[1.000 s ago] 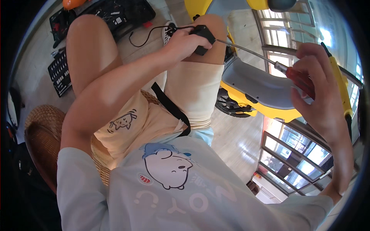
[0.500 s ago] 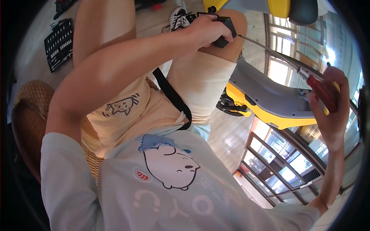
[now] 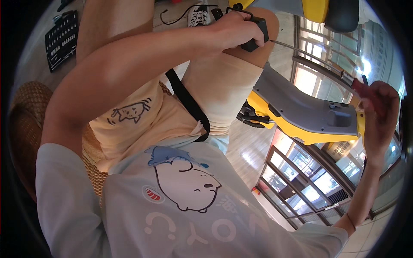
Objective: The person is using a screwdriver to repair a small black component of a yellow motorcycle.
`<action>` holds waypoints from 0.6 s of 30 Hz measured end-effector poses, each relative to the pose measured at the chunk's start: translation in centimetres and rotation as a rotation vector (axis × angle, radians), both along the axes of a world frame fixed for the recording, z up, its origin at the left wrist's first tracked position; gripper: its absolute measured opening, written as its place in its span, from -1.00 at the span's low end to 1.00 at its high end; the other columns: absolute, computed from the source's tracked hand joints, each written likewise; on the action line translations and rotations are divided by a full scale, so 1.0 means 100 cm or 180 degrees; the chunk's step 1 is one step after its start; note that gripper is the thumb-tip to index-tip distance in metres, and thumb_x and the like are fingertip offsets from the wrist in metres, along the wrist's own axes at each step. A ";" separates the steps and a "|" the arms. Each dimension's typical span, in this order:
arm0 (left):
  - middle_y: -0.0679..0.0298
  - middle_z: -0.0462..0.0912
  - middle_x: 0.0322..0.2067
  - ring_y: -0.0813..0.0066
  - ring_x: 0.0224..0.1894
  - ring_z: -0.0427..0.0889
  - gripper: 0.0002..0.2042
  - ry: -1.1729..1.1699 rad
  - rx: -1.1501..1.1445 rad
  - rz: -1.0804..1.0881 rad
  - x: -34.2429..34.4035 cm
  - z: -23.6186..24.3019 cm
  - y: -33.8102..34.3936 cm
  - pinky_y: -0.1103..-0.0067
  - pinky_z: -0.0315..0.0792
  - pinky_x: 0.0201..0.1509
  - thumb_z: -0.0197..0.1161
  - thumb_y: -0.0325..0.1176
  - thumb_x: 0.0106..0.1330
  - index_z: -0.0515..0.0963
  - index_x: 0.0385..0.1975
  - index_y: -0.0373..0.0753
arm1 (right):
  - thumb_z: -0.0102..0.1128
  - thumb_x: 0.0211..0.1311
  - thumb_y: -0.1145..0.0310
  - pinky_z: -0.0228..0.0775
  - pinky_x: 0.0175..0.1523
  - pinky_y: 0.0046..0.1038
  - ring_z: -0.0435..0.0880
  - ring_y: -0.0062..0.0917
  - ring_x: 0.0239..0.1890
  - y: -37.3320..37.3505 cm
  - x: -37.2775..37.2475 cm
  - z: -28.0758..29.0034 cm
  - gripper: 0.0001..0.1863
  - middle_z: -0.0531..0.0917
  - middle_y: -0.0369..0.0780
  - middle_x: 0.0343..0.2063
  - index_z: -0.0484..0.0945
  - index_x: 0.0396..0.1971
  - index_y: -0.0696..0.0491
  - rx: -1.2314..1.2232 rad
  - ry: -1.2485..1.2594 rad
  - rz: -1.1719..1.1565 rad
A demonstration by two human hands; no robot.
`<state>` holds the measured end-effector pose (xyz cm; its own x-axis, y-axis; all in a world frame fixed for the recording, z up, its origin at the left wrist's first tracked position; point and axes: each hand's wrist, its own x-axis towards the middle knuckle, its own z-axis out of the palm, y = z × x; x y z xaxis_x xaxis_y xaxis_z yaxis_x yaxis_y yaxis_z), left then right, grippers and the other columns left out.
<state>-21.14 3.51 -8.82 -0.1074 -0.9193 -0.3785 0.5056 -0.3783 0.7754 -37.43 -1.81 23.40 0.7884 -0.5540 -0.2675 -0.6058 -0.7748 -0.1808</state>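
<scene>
My left hand (image 3: 234, 31) is wrapped round a black boxy part (image 3: 257, 38) resting against my bent right knee. A bracket-like piece and a black cable (image 3: 170, 22) show beside that part. In my right hand (image 3: 380, 116), raised at the far right, is a screwdriver with a red handle (image 3: 361, 89). Its long metal shaft slants down to the left, and the tip meets the side of the black part, or ends just beside it; I cannot tell which. My right fingers are closed round the handle.
A yellow and grey scooter (image 3: 301, 105) stands to my right. On the floor at upper left lies an open black tool case (image 3: 61, 41) with several sockets. I sit on a woven chair (image 3: 32, 96). A black strap (image 3: 185, 94) lies across my lap. Glass-paned windows (image 3: 301, 180) are at right.
My right hand and the screwdriver handle have shifted slightly right and down. The black part has moved a little right with my left hand. More of the cable shows, as the view has shifted.
</scene>
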 end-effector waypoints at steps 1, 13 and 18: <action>0.33 0.50 -0.46 0.65 -0.47 0.43 -0.72 0.0006 0.0009 0.0002 -0.001 -0.001 0.000 0.67 0.23 -0.47 0.38 -0.38 -0.06 0.54 -0.32 -0.25 | 0.21 0.32 0.44 0.44 0.06 -0.54 0.56 -0.55 -0.13 -0.001 -0.001 0.001 -0.55 0.47 -0.20 -0.01 0.27 0.14 0.08 -0.0141 0.0192 -0.0844; 0.32 0.52 -0.44 0.62 -0.40 0.46 -0.73 -0.0050 -0.0032 -0.0019 0.003 0.000 0.001 0.67 0.28 -0.37 0.38 -0.36 -0.07 0.55 -0.35 -0.25 | 0.12 0.38 0.42 0.36 0.17 -0.52 0.54 -0.61 -0.10 0.011 -0.007 -0.001 -0.58 0.52 -0.22 -0.15 0.26 0.16 0.13 -0.0223 0.0515 -0.0901; 0.36 0.49 -0.49 0.63 -0.45 0.41 -0.73 -0.0017 -0.0116 -0.0062 0.005 0.005 0.003 0.66 0.23 -0.43 0.39 -0.35 -0.10 0.55 -0.37 -0.22 | 0.12 0.38 0.43 0.40 0.05 -0.57 0.54 -0.61 -0.18 0.002 -0.014 0.004 -0.58 0.54 -0.23 -0.17 0.28 0.17 0.13 -0.0722 0.0289 -0.0534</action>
<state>-20.65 3.79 -8.29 -0.1236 -0.9303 -0.3454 0.4942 -0.3595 0.7915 -38.83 -1.61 23.85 0.6592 -0.7283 -0.1872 -0.7347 -0.6769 0.0464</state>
